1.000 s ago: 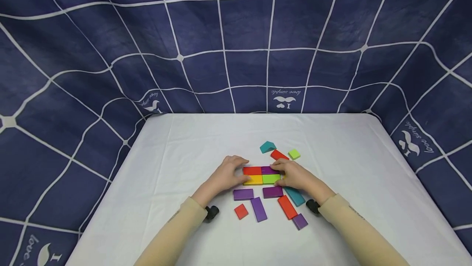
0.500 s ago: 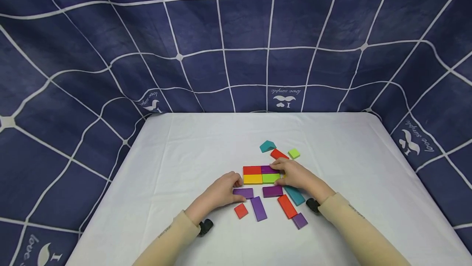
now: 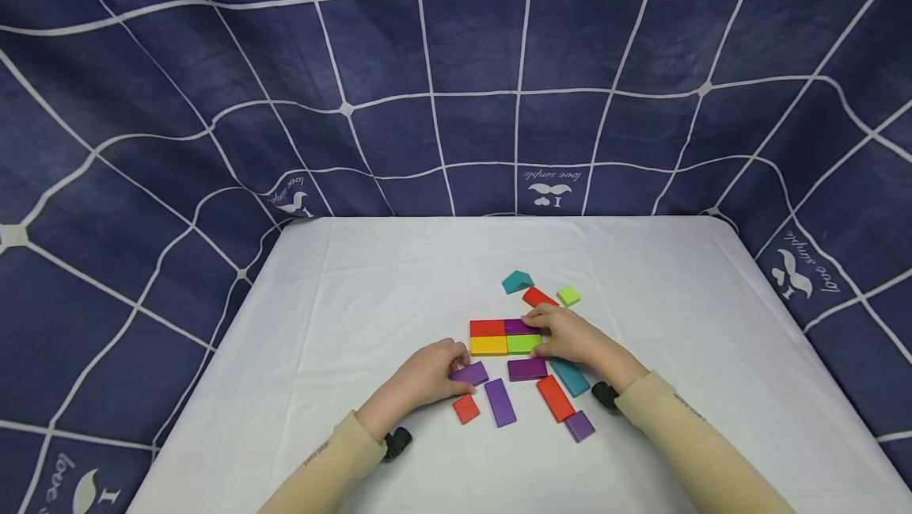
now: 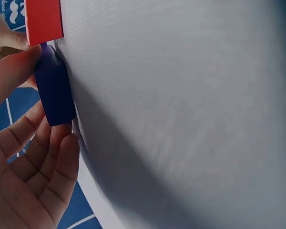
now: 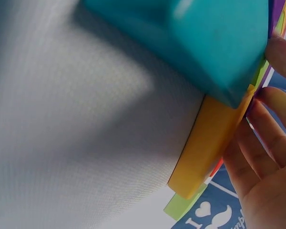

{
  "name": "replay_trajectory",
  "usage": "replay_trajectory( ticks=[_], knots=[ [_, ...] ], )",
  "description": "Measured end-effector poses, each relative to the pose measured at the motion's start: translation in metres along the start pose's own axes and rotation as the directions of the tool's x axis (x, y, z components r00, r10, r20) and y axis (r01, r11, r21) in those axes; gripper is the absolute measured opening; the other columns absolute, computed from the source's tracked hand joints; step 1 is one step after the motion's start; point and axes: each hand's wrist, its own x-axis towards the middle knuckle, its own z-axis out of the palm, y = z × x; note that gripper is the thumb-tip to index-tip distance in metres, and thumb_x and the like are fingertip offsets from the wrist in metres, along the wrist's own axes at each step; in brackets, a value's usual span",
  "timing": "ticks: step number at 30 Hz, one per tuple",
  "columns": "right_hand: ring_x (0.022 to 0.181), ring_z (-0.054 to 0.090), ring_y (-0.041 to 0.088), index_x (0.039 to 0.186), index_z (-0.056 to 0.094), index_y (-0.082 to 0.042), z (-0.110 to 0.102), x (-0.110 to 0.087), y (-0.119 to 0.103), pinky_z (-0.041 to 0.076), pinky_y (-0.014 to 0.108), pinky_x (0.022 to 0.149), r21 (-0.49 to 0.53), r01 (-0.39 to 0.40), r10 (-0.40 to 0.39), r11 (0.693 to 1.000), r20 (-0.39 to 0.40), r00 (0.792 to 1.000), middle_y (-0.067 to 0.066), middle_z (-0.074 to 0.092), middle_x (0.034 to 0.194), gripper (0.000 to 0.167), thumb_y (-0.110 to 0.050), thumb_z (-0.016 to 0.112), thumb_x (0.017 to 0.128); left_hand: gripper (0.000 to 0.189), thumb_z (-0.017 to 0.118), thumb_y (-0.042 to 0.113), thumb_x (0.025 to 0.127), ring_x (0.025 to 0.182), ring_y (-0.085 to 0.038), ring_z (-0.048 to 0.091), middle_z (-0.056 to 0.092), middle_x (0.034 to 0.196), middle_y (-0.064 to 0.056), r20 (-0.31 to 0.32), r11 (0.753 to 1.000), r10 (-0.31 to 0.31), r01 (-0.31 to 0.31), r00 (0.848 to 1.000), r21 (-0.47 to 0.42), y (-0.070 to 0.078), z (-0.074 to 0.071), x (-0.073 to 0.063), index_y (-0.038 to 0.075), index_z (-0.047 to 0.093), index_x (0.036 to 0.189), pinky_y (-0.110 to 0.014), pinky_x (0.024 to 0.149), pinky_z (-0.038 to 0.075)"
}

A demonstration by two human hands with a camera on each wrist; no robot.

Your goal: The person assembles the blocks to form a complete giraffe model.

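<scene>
My left hand (image 3: 427,374) pinches a purple rectangular block (image 3: 469,374) between thumb and fingers; in the left wrist view this block (image 4: 56,93) looks dark blue. It sits askew on or just above the white table. To its upper right, four flat blocks form a tight rectangle: red (image 3: 487,329), purple (image 3: 518,327), yellow (image 3: 488,346) and lime green (image 3: 522,344). Thumb and fingers of my right hand (image 3: 571,337) hold the right end of this rectangle, across the purple and green blocks, covering part of them.
Near me lie a small red block (image 3: 466,409), an upright-lying purple block (image 3: 500,403), a dark purple block (image 3: 527,370), a long red block (image 3: 555,398), a purple square (image 3: 580,426) and a teal block (image 3: 570,377). Farther off are teal (image 3: 517,282), red (image 3: 540,297) and lime (image 3: 568,296) pieces.
My left hand has left the rectangle's left end, moved toward me and gripped the purple block, whose right end has turned away from me. My right hand stays in place.
</scene>
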Motion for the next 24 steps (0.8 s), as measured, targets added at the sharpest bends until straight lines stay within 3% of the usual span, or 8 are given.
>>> replay_trajectory(
  ticks=[24],
  knots=[
    [0.120, 0.056, 0.030, 0.130, 0.063, -0.002, -0.0013, -0.0014, -0.0021, 0.049, 0.046, 0.104, 0.013, -0.005, 0.005, 1.000, 0.000, 1.000, 0.011, 0.060, 0.129, 0.053, -0.018, 0.080, 0.083, 0.034, 0.080, 0.037, 0.079, 0.066, -0.009, 0.045, 0.051, 0.075, 0.006, 0.031, 0.994, -0.094, 0.093, 0.995, 0.054, 0.0021, -0.0012, 0.0005, 0.015, 0.064, 0.099, -0.022, 0.059, 0.039]
  ],
)
